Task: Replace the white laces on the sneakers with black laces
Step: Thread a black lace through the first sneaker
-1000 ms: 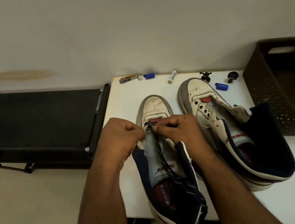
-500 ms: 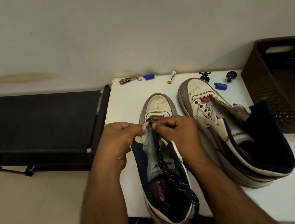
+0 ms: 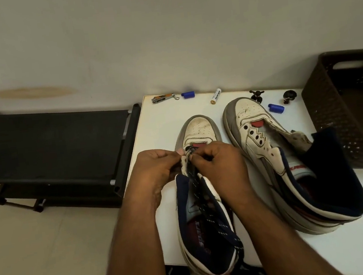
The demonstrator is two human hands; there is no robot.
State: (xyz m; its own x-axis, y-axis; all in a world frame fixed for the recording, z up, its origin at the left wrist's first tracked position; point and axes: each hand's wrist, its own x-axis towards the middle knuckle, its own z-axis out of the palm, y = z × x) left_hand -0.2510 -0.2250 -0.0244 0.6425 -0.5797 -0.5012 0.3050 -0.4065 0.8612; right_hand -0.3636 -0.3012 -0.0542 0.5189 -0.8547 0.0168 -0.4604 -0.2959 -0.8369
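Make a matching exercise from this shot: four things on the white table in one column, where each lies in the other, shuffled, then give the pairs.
Things:
1. black speckled lace
2. white cylindrical battery
3. unlaced white sneaker
4. metal nail clipper

Places:
A. at the table's far left corner
B. lying on its side by the dark perforated basket
C. trailing down the tongue of the white sneaker being laced
D. near the wall, beyond both toe caps

Pairs: 1-C, 2-D, 3-B, 4-A

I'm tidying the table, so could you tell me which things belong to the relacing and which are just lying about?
In use: left sneaker, black lace, right sneaker.
Lying about: nail clipper, battery, two blue caps, brown basket.
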